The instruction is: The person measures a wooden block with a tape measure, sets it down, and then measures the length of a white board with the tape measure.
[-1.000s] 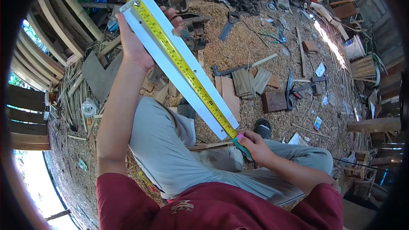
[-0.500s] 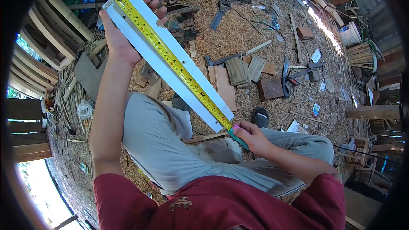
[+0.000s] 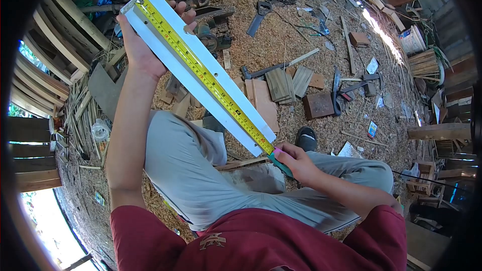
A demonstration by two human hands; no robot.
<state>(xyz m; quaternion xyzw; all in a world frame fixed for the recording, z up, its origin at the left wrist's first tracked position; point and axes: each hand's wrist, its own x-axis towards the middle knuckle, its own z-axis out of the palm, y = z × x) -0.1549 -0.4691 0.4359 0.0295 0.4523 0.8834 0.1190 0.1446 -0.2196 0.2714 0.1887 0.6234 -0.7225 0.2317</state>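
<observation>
A long white board [image 3: 201, 81] slants from upper left to lower right above my knees, with small dark holes along it. My left hand [image 3: 145, 45] grips its upper end from beneath, thumb on the near edge and fingertips showing past the far edge. Along the board's face lies a yellow tape measure blade [image 3: 203, 73], its end at the top of the board. At the lower end my right hand [image 3: 296, 161] is closed around the green tape measure case [image 3: 280, 164], the thumb over its pink part.
Sawdust covers the ground. Beyond the board lie a handsaw [image 3: 259, 18], a hammer [image 3: 263, 71], wood offcuts [image 3: 280, 85] and a brown block [image 3: 318, 106]. A white bucket [image 3: 412, 40] stands at the right. Curved wooden pieces [image 3: 60, 35] lean at the left.
</observation>
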